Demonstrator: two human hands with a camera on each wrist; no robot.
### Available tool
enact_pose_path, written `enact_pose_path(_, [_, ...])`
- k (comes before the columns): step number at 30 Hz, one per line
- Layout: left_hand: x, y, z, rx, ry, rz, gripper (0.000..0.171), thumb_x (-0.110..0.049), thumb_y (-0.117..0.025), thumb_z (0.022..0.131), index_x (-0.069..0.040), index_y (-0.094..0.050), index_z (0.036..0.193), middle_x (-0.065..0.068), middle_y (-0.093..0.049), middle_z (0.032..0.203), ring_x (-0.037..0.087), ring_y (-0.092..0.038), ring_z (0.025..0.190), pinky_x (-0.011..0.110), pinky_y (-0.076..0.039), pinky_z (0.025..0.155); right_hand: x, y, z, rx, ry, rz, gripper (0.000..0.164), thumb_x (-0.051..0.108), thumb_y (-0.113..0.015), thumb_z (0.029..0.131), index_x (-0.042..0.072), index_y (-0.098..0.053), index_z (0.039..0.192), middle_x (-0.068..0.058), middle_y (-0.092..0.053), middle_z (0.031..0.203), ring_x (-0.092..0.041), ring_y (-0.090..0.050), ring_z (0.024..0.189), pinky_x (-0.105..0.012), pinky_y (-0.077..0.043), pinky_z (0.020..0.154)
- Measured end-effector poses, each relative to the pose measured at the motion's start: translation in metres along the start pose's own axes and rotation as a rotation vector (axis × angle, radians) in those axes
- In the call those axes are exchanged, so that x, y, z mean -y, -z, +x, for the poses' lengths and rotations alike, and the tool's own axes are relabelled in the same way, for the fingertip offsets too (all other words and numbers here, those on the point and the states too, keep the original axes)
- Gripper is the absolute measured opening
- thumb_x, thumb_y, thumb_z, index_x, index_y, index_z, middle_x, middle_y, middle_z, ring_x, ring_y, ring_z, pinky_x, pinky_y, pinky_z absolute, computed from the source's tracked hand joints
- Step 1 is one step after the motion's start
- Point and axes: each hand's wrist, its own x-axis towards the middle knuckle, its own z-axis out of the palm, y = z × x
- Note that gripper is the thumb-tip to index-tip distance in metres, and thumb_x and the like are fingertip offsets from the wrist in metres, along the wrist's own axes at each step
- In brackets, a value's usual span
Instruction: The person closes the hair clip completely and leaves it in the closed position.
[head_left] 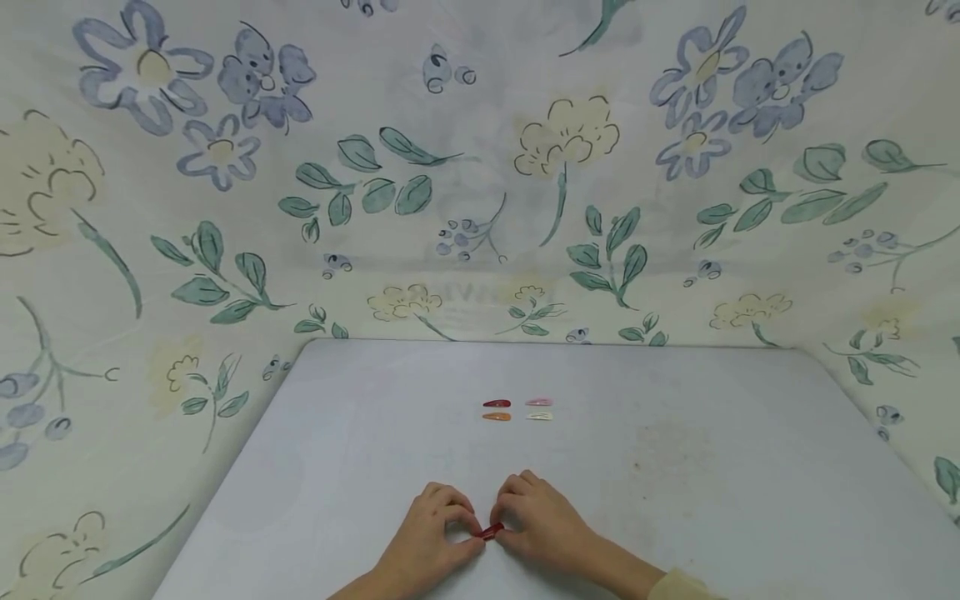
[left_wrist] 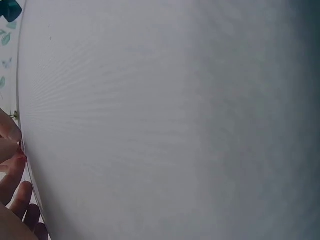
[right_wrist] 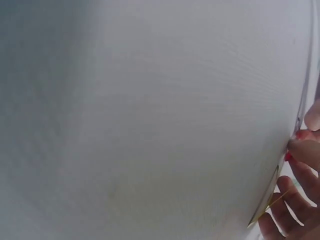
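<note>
Low in the head view, a dark red snap hair clip (head_left: 491, 532) is pinched at both ends between two hands. My left hand (head_left: 433, 533) holds its left end between thumb and fingertips, while my right hand (head_left: 542, 518) grips the right end the same way. Only the clip's middle shows; fingertips hide its ends. Red bits of it peek out between the fingers at the edges of both wrist views. Farther up the table lie a red hair clip (head_left: 497, 403), an orange one (head_left: 497, 417), a pink one (head_left: 539, 402) and a white one (head_left: 540, 416), in two rows.
The white table (head_left: 360, 450) has a straight far edge with rounded corners. Faint brownish stains (head_left: 675, 450) mark its right half. Floral cloth (head_left: 480, 208) hangs behind the table and along both sides.
</note>
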Motion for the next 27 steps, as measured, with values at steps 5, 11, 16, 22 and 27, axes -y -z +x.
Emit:
enact_pose_path(5, [-0.0002, -0.0006, 0.0002, -0.006, -0.003, 0.006, 0.017, -0.022, -0.083, 0.078, -0.029, -0.069, 0.075, -0.018, -0.056, 0.095, 0.007, -0.047, 0.095, 0.032, -0.043, 0.083, -0.0007, 0.0000, 0.0006, 0.001, -0.001, -0.008, 0.012, 0.022, -0.079, 0.082, 0.025, -0.067, 0.084, 0.016, -0.055, 0.091, -0.004, -0.048, 0.089, -0.022, -0.044, 0.079])
enact_pose_path(11, [-0.0011, -0.0015, 0.0001, -0.023, -0.013, 0.032, 0.021, -0.019, -0.084, 0.074, -0.030, -0.067, 0.074, -0.018, -0.056, 0.094, 0.007, -0.047, 0.094, 0.032, -0.043, 0.083, -0.0003, -0.0006, 0.0005, -0.011, 0.010, -0.002, 0.015, 0.022, -0.079, 0.082, 0.026, -0.064, 0.080, 0.014, -0.055, 0.092, -0.003, -0.048, 0.089, -0.021, -0.043, 0.078])
enact_pose_path(16, [-0.0021, -0.0014, 0.0004, -0.040, -0.041, 0.054, 0.026, -0.014, -0.085, 0.071, -0.030, -0.065, 0.071, -0.018, -0.056, 0.093, 0.006, -0.047, 0.093, 0.032, -0.043, 0.082, -0.0004, -0.0006, -0.0006, -0.027, 0.027, -0.005, 0.016, 0.023, -0.080, 0.082, 0.026, -0.064, 0.080, 0.013, -0.055, 0.092, -0.004, -0.048, 0.089, -0.021, -0.042, 0.076])
enact_pose_path(22, [-0.0044, 0.0015, 0.0009, -0.032, -0.048, 0.046, 0.026, -0.011, -0.084, 0.071, -0.027, -0.064, 0.071, -0.017, -0.056, 0.092, 0.006, -0.047, 0.092, 0.031, -0.042, 0.081, -0.0008, 0.0000, 0.0006, 0.001, 0.008, -0.011, 0.015, 0.022, -0.079, 0.082, 0.026, -0.065, 0.080, 0.013, -0.056, 0.094, -0.004, -0.048, 0.089, -0.021, -0.043, 0.077])
enact_pose_path(27, [-0.0062, 0.0048, 0.0020, 0.015, -0.010, 0.037, 0.024, -0.013, -0.083, 0.074, -0.028, -0.064, 0.072, -0.020, -0.055, 0.091, 0.006, -0.046, 0.094, 0.031, -0.042, 0.082, -0.0008, 0.0006, 0.0004, -0.001, 0.020, -0.013, 0.016, 0.022, -0.079, 0.081, 0.026, -0.064, 0.079, 0.013, -0.056, 0.094, -0.005, -0.048, 0.090, -0.022, -0.043, 0.078])
